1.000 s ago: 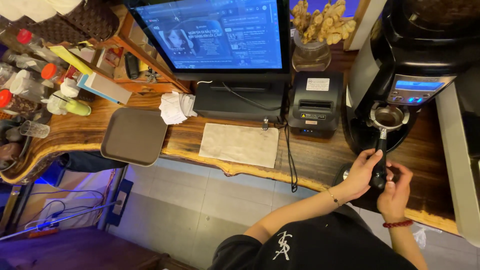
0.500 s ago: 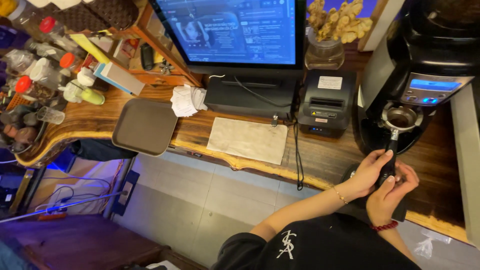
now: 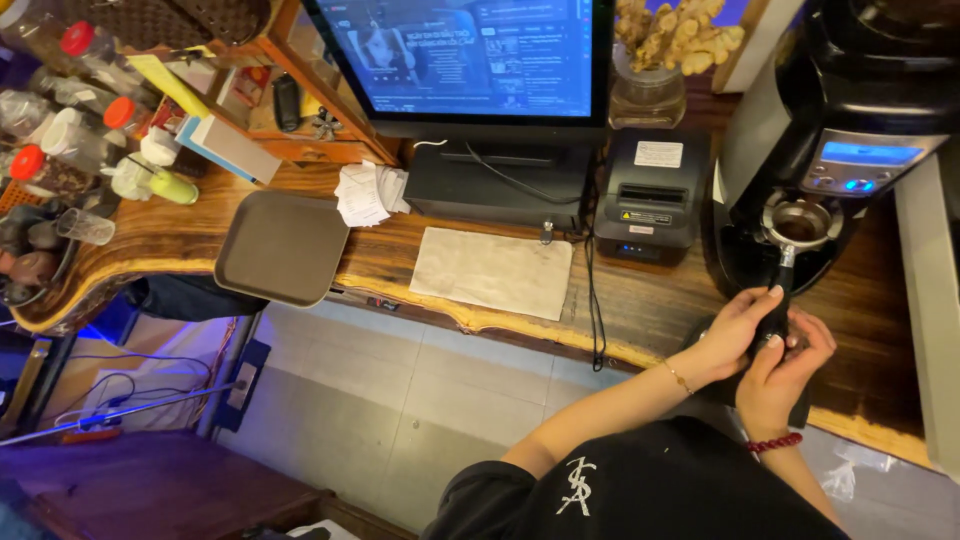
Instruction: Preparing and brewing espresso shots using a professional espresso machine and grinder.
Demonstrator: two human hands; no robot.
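Both my hands, left (image 3: 735, 332) and right (image 3: 785, 375), still squeeze the black handle (image 3: 778, 305). Its metal cup (image 3: 800, 222) has stayed under the grinder (image 3: 840, 130), far right, so the cup is likely still filling.

- The person wears a black short-sleeved top (image 3: 650, 480), loose at the shoulder, its sleeve ending above the elbow.
- A white emblem of interlaced letters (image 3: 577, 485) is printed on the sleeve near the shoulder; it is the only marking I can see on the cloth.
- The left forearm is bare from sleeve to wrist, and round that wrist runs a thin, pale chain bracelet (image 3: 677, 376).
- The left hand (image 3: 735, 332) has longish nails, light at the tips.
- The right hand (image 3: 785, 372) is bare too, with no ring that I can make out.
- On the right wrist sits a bracelet of round dark-red beads (image 3: 775, 442), strung close together.
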